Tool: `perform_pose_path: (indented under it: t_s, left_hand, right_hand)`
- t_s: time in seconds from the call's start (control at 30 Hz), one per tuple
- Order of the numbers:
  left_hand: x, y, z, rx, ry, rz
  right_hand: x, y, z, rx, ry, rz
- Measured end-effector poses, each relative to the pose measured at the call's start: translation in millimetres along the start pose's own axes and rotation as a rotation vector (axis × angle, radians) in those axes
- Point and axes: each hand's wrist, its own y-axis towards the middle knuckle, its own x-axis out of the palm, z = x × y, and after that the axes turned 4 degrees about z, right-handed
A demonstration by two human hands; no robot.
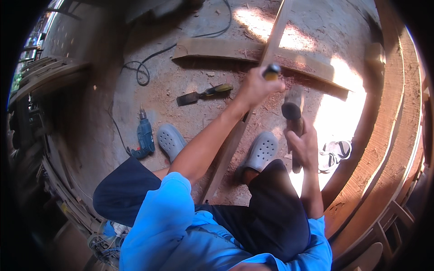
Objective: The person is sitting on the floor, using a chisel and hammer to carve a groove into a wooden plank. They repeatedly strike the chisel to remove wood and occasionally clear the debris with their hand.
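Closing the left-hand grip (pixel 260 88) around a yellow-and-black tool handle (pixel 272 72), probably a chisel's, above a long wooden strip (pixel 275 36). Pointing the handle's capped end up toward the camera, with the blade hidden from view. Wrapping the right-hand grip (pixel 304 144) around the shaft of a dark-headed hammer (pixel 290 111), slightly blurred. Holding the hammer's head apart from the handle's cap, to its right and nearer the body; keeping the left-hand grip closer to the cap, and only the left on the handle. Running the strip's long axis from between two grey clogs (pixel 263 147) away and slightly right, crossing a thick timber (pixel 212 48) near its middle. Lying left of the strip, off the timber's near edge: a broad chisel (pixel 217 90) on the floor (pixel 158 104).
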Motion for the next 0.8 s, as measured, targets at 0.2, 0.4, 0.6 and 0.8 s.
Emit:
perform_pose_path:
  t_s: [0.2,0.4,0.6,0.8]
  left_hand:
    - [-23.4,-130.2,-65.3,0.713,0.109,-0.139]
    - [-19.3,-124.7,-59.3,0.707,0.059,-0.175]
    - [-11.2,-77.2,-27.7,0.361,0.031,-0.118]
    - [-8.2,-49.0,-39.7,0.282,-0.003,-0.127]
  right_hand:
    - [-14.4,-26.8,58.6,0.34,0.157,0.053]
    - [-13.7,-38.7,52.2,0.296,0.293,0.049]
    - [-27.6,-31.5,-5.7,0.06,0.285,0.072]
    - [-49.9,-23.6,-81.4,-0.868,0.593,0.173]
